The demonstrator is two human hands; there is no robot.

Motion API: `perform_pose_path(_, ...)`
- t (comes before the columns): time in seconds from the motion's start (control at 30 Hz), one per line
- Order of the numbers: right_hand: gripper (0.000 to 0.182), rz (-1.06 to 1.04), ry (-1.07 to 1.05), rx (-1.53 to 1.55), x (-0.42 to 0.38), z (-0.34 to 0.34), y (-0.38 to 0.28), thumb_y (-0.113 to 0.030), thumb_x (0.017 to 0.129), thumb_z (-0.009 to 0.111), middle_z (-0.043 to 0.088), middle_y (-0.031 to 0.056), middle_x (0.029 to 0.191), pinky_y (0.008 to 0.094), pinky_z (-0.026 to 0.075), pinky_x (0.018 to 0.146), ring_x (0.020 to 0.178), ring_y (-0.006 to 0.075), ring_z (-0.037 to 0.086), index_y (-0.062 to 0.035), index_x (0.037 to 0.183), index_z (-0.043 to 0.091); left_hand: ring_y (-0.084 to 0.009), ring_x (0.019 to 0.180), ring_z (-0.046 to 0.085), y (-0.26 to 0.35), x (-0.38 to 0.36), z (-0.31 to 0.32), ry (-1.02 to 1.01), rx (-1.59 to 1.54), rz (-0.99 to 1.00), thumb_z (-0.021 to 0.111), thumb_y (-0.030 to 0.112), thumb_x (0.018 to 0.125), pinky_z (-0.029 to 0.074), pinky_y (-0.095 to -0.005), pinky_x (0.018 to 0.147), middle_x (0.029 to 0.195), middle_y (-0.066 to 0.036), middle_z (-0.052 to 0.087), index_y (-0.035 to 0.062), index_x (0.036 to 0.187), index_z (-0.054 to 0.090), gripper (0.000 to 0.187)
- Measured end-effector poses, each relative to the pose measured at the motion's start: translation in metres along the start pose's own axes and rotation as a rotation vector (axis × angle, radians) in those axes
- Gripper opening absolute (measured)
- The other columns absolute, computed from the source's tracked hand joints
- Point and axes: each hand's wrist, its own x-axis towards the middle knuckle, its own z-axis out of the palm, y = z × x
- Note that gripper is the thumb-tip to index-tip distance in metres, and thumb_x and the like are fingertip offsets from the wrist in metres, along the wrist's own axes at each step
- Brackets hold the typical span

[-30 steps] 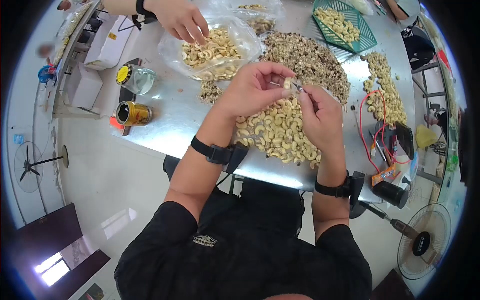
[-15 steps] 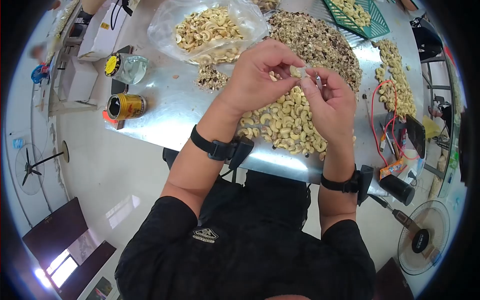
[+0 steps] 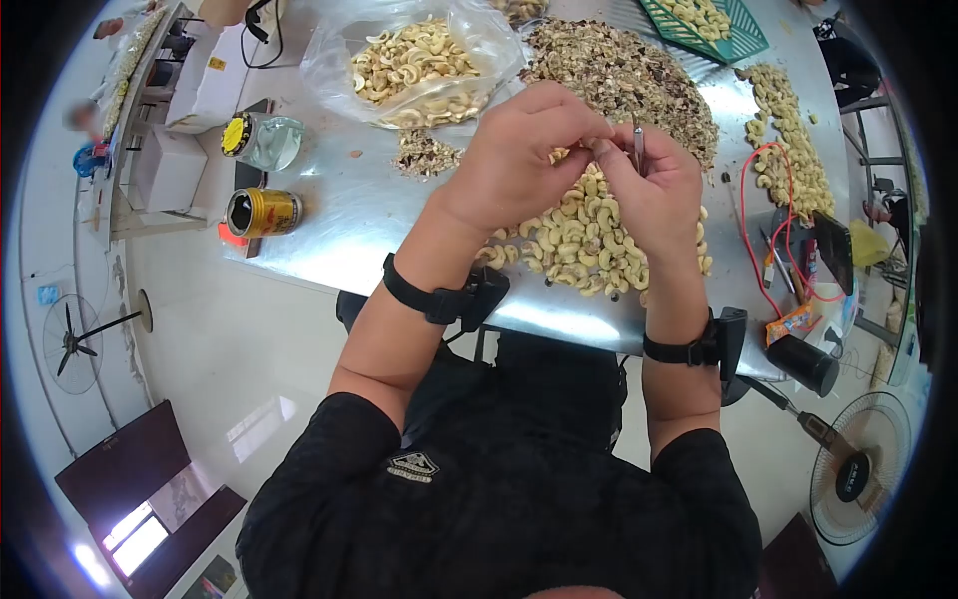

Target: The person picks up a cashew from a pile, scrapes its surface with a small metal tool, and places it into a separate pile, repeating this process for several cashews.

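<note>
Both my hands meet above a pile of pale cashew nuts point(image 3: 584, 240) on the metal table. My left hand point(image 3: 524, 150) is closed, thumb and forefinger pinched at my right fingertips. A bit of cashew point(image 3: 559, 155) shows in the gap between its fingers; whatever lies at the pinch itself is mostly hidden. My right hand point(image 3: 654, 190) is closed around a slim metal tool point(image 3: 639, 145), which stands up between thumb and forefinger. Its working end is out of sight. Behind the hands lies a broad heap of brown and cream nut fragments point(image 3: 619, 75).
A clear plastic bag point(image 3: 324, 60) of cashews stands back left, near a glass jar point(image 3: 274, 143) and a yellow can point(image 3: 269, 212). Rightward are a green basket point(image 3: 743, 40), more cashews point(image 3: 788, 150), a red cable point(image 3: 742, 230), a phone point(image 3: 834, 252) and a black cylinder point(image 3: 803, 365).
The cashew at my left fingertips, plain to see before, is now mostly covered by my fingers. The metal tool has turned more upright in my right hand. The view has shifted slightly.
</note>
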Motion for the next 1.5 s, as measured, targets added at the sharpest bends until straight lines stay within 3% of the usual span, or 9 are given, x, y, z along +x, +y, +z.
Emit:
perform_pose_path(0.17, 0.008, 0.055, -0.013, -0.063, -0.001, -0.003, -0.001, -0.007, 0.089, 0.072, 0.061, -0.0046, 0.067, 0.0209, 0.036, 0.052, 0.059, 0.0013, 0.047, 0.0006, 0.089, 0.071, -0.0219, 0.08, 0.067, 0.009, -0.002, 0.0, -0.024, 0.125, 0.04, 0.075, -0.006, 0.076, 0.055, -0.0302, 0.066, 0.088, -0.007, 0.067, 0.0067, 0.093, 0.073, 0.021)
perform_pose_path(0.5, 0.008, 0.224, -0.019, 0.13, -0.001, -0.005, -0.006, -0.004, 0.088, 0.071, 0.071, 0.0048, 0.076, 0.0221, 0.05, 0.058, 0.066, 0.0075, 0.065, 0.0032, 0.092, 0.071, -0.0272, 0.077, 0.066, 0.017, -0.002, 0.005, -0.056, 0.136, -0.038, 0.074, -0.006, 0.076, 0.053, -0.0345, 0.068, 0.087, -0.011, 0.067, 0.0051, 0.09, 0.07, 0.018)
perform_pose_path(0.7, 0.011, 0.247, 0.0, 0.204, 0.001, -0.01, -0.004, -0.004, 0.087, 0.07, 0.072, 0.0081, 0.081, 0.0236, 0.055, 0.06, 0.068, 0.0128, 0.071, 0.0041, 0.094, 0.07, -0.0183, 0.08, 0.07, 0.013, -0.004, 0.007, -0.063, 0.122, -0.1, 0.077, -0.005, 0.078, 0.058, -0.0286, 0.071, 0.087, -0.008, 0.068, 0.0033, 0.093, 0.07, 0.018)
perform_pose_path(0.8, 0.011, 0.23, 0.009, 0.227, 0.003, -0.012, -0.007, -0.003, 0.087, 0.07, 0.072, 0.0085, 0.081, 0.0235, 0.055, 0.06, 0.067, 0.014, 0.071, 0.0042, 0.095, 0.07, -0.0133, 0.085, 0.07, 0.014, -0.007, 0.009, 0.015, -0.05, -0.241, 0.078, -0.005, 0.08, 0.06, -0.0255, 0.074, 0.089, -0.006, 0.069, 0.0018, 0.096, 0.069, 0.019)
perform_pose_path(1.0, 0.015, 0.208, 0.044, 0.366, 0.013, -0.022, -0.01, -0.003, 0.086, 0.073, 0.071, 0.0071, 0.08, 0.0224, 0.053, 0.06, 0.067, 0.0129, 0.069, 0.0037, 0.098, 0.069, -0.0125, 0.087, 0.07, 0.012, -0.014, 0.011, 0.088, -0.155, -0.298, 0.077, -0.004, 0.083, 0.06, -0.0252, 0.078, 0.096, -0.006, 0.07, -0.0009, 0.102, 0.066, 0.022)
perform_pose_path(1.1, 0.016, 0.132, 0.124, 0.261, 0.023, -0.03, -0.007, -0.004, 0.086, 0.073, 0.071, 0.0076, 0.083, 0.022, 0.053, 0.06, 0.068, 0.0126, 0.069, 0.0041, 0.099, 0.069, -0.012, 0.089, 0.069, 0.023, -0.015, 0.012, 0.118, -0.357, -0.509, 0.077, -0.003, 0.085, 0.059, -0.0247, 0.08, 0.099, -0.007, 0.069, -0.0013, 0.107, 0.064, 0.025)
perform_pose_path(1.23, 0.021, 0.167, 0.172, 0.0, 0.021, -0.03, -0.006, -0.009, 0.088, 0.073, 0.07, 0.005, 0.085, 0.022, 0.052, 0.061, 0.065, 0.0097, 0.066, 0.0008, 0.106, 0.071, -0.014, 0.089, 0.07, 0.027, -0.016, 0.013, 0.22, -0.572, -0.547, 0.071, -0.004, 0.09, 0.06, -0.0263, 0.081, 0.1, -0.009, 0.069, -0.0019, 0.109, 0.064, 0.02)
perform_pose_path(1.43, 0.029, 0.046, -0.153, 0.051, -0.001, -0.016, -0.009, -0.013, 0.089, 0.075, 0.069, 0.0029, 0.088, 0.0206, 0.05, 0.063, 0.07, 0.0055, 0.061, -0.0006, 0.114, 0.067, -0.0176, 0.089, 0.071, 0.021, -0.027, 0.013, 0.291, -0.943, -0.683, 0.064, -0.001, 0.095, 0.062, -0.031, 0.082, 0.102, -0.012, 0.069, -0.0018, 0.108, 0.063, 0.012)
perform_pose_path(1.5, 0.031, 0.04, -0.211, 0.214, -0.005, -0.009, -0.006, -0.013, 0.09, 0.075, 0.069, 0.0031, 0.087, 0.0198, 0.048, 0.064, 0.073, 0.005, 0.061, -0.0005, 0.117, 0.065, -0.0176, 0.089, 0.07, 0.022, -0.03, 0.013, 0.298, -1.012, -0.694, 0.064, -0.001, 0.096, 0.062, -0.0316, 0.082, 0.101, -0.012, 0.07, -0.0013, 0.107, 0.063, 0.011)
